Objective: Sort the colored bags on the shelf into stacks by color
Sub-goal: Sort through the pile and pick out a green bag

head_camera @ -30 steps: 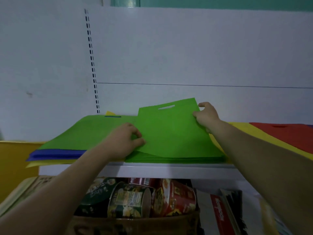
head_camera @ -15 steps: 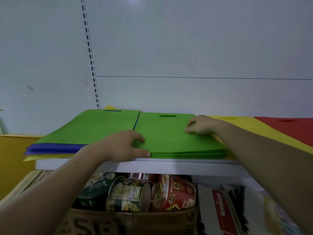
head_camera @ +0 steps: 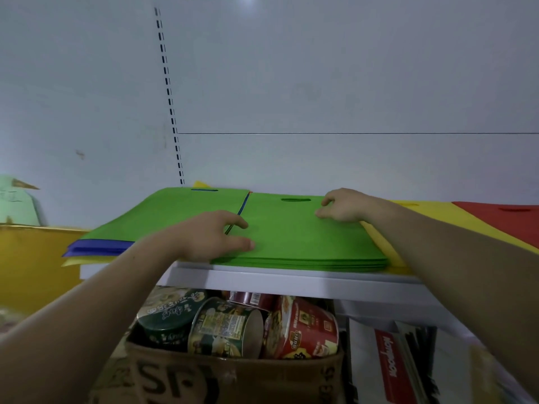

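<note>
Green bag stack [head_camera: 306, 243] lies flat on white shelf [head_camera: 277, 279], centre. Handle slot at far end, toward back wall; long axis unclear from this low angle.

Left hand [head_camera: 215, 237] hides near-left corner: thumb flat on top, fingers curled, pinch or not cannot tell. Right hand [head_camera: 344, 205] rests bent fingertips on far-right top, gripping nothing.

Yellow bag [head_camera: 437, 212] mostly covered. Red bag [head_camera: 501, 220] cut off at right.

Above the shelf: open air over the flat green fabric bag stack [head_camera: 306, 240], up along the white back panel [head_camera: 320, 83].
Left flank: green-topped mixed bag pile [head_camera: 175, 211], edges touching.
Right flank: yellow fabric bags [head_camera: 428, 206], partly under the stack.
Underneath: white shelf board [head_camera: 291, 282], then a brown cardboard box of cans [head_camera: 233, 374].
</note>
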